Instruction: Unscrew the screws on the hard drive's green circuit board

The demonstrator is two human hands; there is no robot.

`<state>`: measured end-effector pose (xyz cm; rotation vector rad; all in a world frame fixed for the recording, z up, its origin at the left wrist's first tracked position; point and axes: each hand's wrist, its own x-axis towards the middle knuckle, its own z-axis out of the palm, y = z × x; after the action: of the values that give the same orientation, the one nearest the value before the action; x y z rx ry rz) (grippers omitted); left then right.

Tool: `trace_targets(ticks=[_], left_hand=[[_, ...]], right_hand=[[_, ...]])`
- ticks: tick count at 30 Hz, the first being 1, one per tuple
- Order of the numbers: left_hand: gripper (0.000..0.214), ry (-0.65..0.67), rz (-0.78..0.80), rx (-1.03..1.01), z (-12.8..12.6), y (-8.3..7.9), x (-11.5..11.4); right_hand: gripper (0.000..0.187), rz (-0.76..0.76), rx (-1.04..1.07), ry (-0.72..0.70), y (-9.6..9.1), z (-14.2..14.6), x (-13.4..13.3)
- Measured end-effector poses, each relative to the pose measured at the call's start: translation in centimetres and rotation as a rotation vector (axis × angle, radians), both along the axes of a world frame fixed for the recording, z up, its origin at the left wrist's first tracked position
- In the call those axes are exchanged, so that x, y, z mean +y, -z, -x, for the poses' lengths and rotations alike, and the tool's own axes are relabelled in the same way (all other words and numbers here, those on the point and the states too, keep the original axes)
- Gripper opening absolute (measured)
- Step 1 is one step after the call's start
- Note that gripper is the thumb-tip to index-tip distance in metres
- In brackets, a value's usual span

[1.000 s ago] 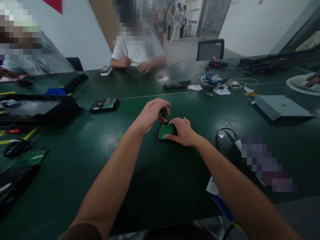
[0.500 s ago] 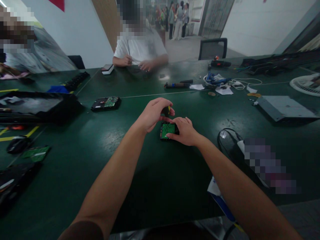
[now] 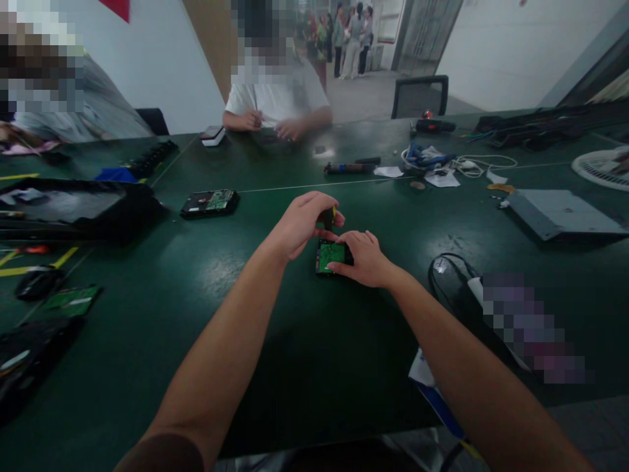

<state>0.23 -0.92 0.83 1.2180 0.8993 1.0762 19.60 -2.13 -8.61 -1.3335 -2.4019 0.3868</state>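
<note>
A small hard drive [image 3: 328,257] with a green circuit board facing up lies on the dark green table [image 3: 314,354] in front of me. My left hand [image 3: 301,221] is closed around the dark handle of a screwdriver [image 3: 327,217] held upright over the drive's far edge. My right hand [image 3: 362,257] rests on the drive's right side, fingers curled over it and pressing it down.
Another hard drive [image 3: 210,202] lies to the far left, beside a black tray [image 3: 69,211]. A grey flat case [image 3: 560,213] sits at the right, cables [image 3: 442,160] and a tool [image 3: 350,168] beyond. A person in a white shirt [image 3: 278,98] works across the table.
My hands stay on the drive. The left hand has shifted slightly around the screwdriver handle; the view has drifted a little.
</note>
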Motion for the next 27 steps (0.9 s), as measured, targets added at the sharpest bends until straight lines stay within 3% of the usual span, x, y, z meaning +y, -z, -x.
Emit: trace_targets(ticks=[6,12,21,27], left_hand=[[0.019,-0.046,-0.103,0.095,0.02,0.05,0.12],[0.021,0.028,0.003,0.026,-0.01,-0.18,-0.19],[0.018,-0.057,-0.078,0.08,-0.13,0.04,0.12],[0.018,0.013,-0.002,0.002,-0.15,-0.37,-0.39]], right_hand=[[0.058,0.018,0.0,-0.005,-0.14,0.01,-0.02],[0.057,0.014,0.007,0.0,-0.23,0.02,-0.06],[0.056,0.023,0.006,0.003,-0.22,0.03,-0.02],[0.057,0.01,0.012,0.0,-0.17,0.05,-0.08]])
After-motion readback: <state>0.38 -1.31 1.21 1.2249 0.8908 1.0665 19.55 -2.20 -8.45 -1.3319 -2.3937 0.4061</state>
